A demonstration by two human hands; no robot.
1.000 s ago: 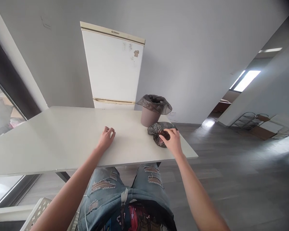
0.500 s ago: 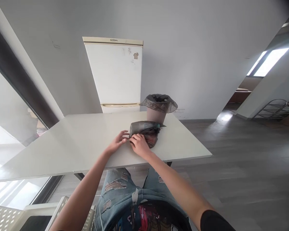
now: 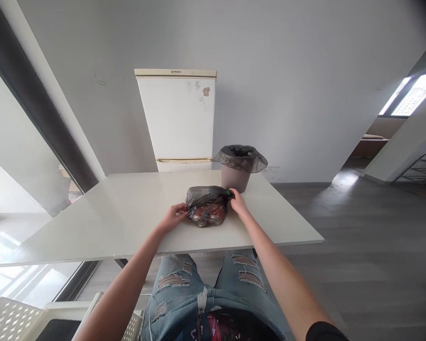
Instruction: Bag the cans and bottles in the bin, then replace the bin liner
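Observation:
A dark, see-through plastic bag (image 3: pixel 208 208) lies on the white table, bulging with red and pale things that I cannot make out. Its gathered neck points right. My right hand (image 3: pixel 237 201) is closed on that neck, close to the front of the bin. At the bag's left edge, my left hand (image 3: pixel 173 217) has its fingers bent and pressed together against the plastic. Just behind the bag stands a mauve bin (image 3: pixel 234 179), lined with a dark bag (image 3: pixel 253 161) folded out over its rim.
The white table (image 3: pixel 128 213) spans the space before me, its front edge near my legs. A white fridge (image 3: pixel 181 116) stands behind it against the grey wall. At lower left is a cream plastic basket (image 3: pixel 14 317) with a patterned, holed side.
My right hand has moved from the bag's left front to its neck at the right and closed there. My left hand now touches the bag's left edge. The bag lies turned, its neck outward.

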